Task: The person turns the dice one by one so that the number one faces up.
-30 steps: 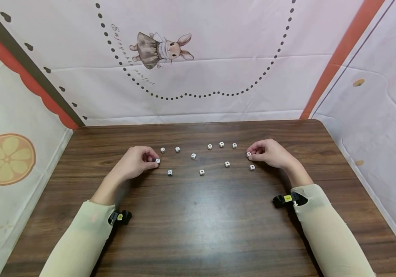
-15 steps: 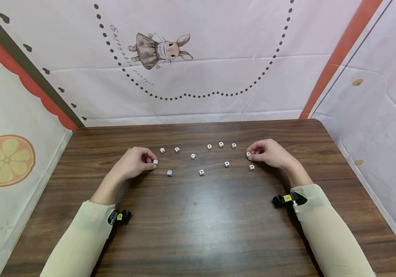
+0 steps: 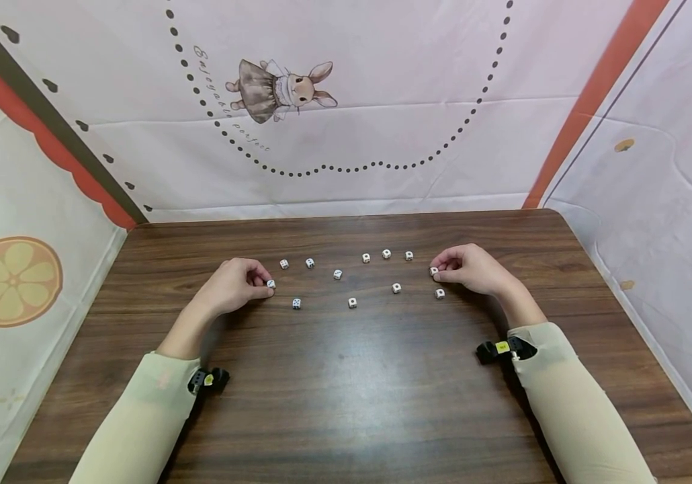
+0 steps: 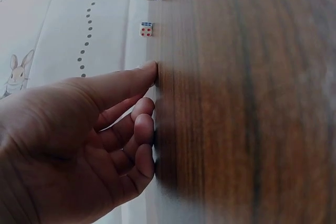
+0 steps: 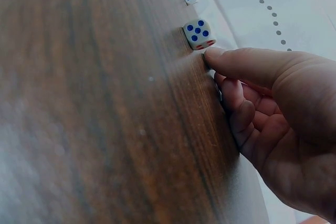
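Note:
My left hand (image 3: 236, 286) pinches a white die (image 3: 271, 284) between thumb and fingers, down at the tabletop. Over on the right, my right hand (image 3: 469, 269) holds another die (image 3: 434, 271) by its fingertips, also low on the wood. In both wrist views the thumbs and fingers hide the held dice. Closest to the left hand lie one die (image 3: 284, 264) behind and one die (image 3: 296, 304) in front. A die (image 3: 439, 294) sits just in front of the right fingers; the right wrist view shows it as a die with blue and red pips (image 5: 197, 33).
Between the hands several more dice lie spread out, among them a die (image 3: 337, 274) near the middle, a die (image 3: 353, 303) in front and a die (image 3: 386, 254) behind. The dark wooden table (image 3: 346, 390) ends at a printed cloth (image 3: 412, 134) at the back.
My left hand has shifted its die slightly left, away from the other dice. The right hand and the loose dice have stayed in place.

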Demonstrator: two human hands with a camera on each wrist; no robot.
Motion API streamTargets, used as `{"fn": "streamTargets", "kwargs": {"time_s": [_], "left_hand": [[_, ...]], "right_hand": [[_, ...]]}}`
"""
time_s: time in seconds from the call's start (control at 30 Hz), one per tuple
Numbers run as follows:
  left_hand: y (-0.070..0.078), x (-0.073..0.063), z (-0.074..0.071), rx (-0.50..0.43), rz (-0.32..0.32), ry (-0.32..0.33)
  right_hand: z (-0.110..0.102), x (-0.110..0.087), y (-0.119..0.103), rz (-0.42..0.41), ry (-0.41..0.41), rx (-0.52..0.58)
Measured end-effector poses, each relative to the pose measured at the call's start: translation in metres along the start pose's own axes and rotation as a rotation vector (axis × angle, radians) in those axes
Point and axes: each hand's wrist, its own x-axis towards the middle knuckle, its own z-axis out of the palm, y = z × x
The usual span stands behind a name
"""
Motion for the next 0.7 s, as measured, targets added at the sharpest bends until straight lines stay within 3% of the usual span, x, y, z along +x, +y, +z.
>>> {"fn": "streamTargets", "kwargs": {"time_s": [0.23, 0.7], "left_hand": [[0.0006, -0.0009, -0.0008, 0.030, 0.009, 0.020], [0.0049, -0.0022, -0.0027, 0.062, 0.177, -0.030]], "right_hand": [[0.0001, 0.0003, 0.0006, 0.000, -0.002, 0.001], [-0.0006, 0.0004, 0.0000, -0.002, 0.002, -0.003]]}}
